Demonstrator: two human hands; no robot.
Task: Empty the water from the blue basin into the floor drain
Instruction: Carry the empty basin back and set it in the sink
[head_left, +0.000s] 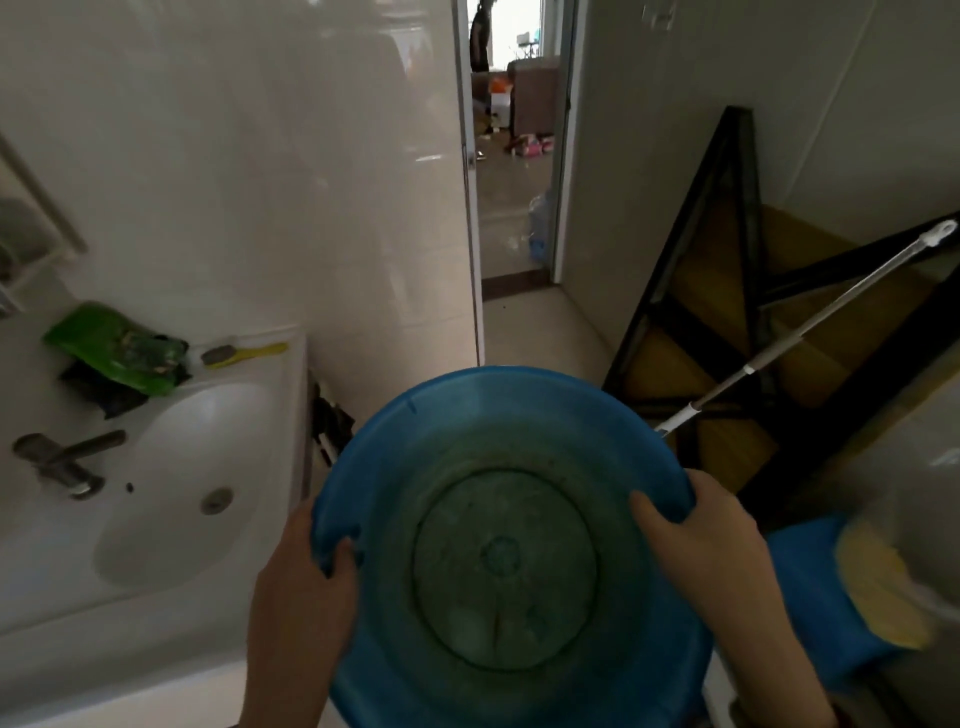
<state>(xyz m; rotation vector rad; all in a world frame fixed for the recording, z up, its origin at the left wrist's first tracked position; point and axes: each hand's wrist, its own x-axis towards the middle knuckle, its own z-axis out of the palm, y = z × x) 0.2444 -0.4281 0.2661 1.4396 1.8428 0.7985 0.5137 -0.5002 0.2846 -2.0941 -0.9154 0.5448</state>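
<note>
Beside the sink (156, 519), both hands — left (301, 597), right (706, 551) — grip the blue basin's (498, 415) rim.

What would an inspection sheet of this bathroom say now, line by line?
Surface: pale floor tiles; floor drain not seen.
Job's things: blue basin held up; water level hard to tell.
Clutter: green packet and yellow brush on the white sink; mop handle leaning on black shelf frame.
Grippers: left hand and right hand grip the rim.
Cables: nothing seen.
Surroundings: open doorway.
</note>
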